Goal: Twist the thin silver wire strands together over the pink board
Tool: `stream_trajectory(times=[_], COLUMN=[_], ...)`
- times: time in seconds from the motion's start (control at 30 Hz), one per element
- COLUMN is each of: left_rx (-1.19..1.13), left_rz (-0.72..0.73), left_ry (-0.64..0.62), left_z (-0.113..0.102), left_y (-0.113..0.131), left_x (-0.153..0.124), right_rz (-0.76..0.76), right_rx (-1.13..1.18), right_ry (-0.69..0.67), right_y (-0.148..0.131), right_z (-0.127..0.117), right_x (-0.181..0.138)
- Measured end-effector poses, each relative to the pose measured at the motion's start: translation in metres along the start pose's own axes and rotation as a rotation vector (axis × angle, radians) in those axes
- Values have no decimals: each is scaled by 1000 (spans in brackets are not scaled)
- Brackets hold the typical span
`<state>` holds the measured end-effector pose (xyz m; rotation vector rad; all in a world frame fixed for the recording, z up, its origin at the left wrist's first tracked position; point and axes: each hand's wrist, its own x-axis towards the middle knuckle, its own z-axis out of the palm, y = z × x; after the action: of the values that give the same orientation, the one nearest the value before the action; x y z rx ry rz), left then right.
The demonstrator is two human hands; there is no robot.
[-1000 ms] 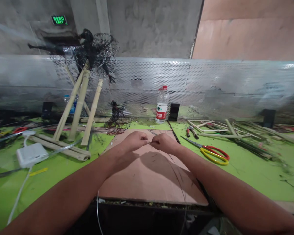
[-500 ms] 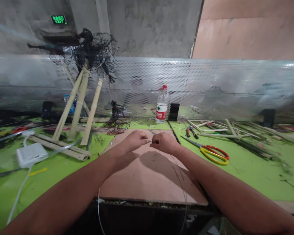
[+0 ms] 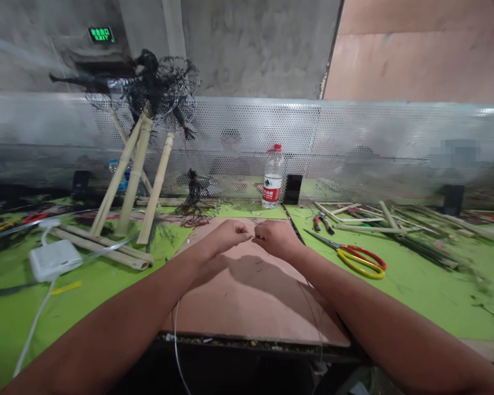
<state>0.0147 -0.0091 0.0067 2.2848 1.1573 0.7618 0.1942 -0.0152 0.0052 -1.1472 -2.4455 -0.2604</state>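
My left hand (image 3: 224,237) and my right hand (image 3: 276,238) meet fist to fist over a brown board (image 3: 251,296) on the green table (image 3: 415,285). Both pinch a thin metal wire (image 3: 176,340) whose short stretch shows between the fingertips. The wire loops down under both forearms and off the near edge of the board. Both hands are closed on it.
Yellow-and-red scissors (image 3: 354,257) and small pliers (image 3: 321,221) lie right of the board. A water bottle (image 3: 271,176) stands at the back by a perforated metal screen (image 3: 354,148). Bamboo poles (image 3: 135,181) topped with tangled wire lean at left; a white power adapter (image 3: 54,259) lies nearby.
The hands stayed together over the board, shifting only slightly. The wire loop under my left forearm swung a little to the right.
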Motion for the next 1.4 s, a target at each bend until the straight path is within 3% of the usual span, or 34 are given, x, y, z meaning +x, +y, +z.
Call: stream_trajectory(times=[0.1, 0.2, 0.33, 0.43, 0.6, 0.73, 0.83, 0.97, 1.03, 1.1, 1.2, 1.4], left_rx=[-4, 14, 13, 18, 12, 30, 51, 41, 47, 65, 84, 111], left_rz=[25, 70, 85, 90, 111, 126, 89, 25, 17, 20, 32, 43], left_ry=[-6, 33, 65, 75, 28, -27, -40, -74, -81, -81, -81, 22], left_z=[-2, -3, -8, -10, -7, -2, 1, 2, 3, 3, 5, 1], left_y=[2, 6, 11, 11, 9, 4, -1, -8, -11, -15, -18, -10], left_x=[-2, -2, -3, -4, -3, -1, 1, 2, 3, 5, 7, 3], right_rz=[244, 427, 464, 452, 429, 329, 230, -28, -160, -230, -172, 363], right_rx=[566, 1079, 1398, 1515, 1493, 1305, 962, 238, -28, -124, 47, 968], right_ry=[-18, -173, -477, -571, -487, -404, -270, -34, 3, 7, 71, 243], right_y=[12, 21, 23, 21, 22, 24, 22, 13, 6, 1, -2, 16], right_z=[5, 8, 10, 11, 12, 14, 13, 5, 0, -3, -3, 11], right_x=[-1, -3, -8, -9, -7, -5, -3, -3, -4, -6, -6, 1])
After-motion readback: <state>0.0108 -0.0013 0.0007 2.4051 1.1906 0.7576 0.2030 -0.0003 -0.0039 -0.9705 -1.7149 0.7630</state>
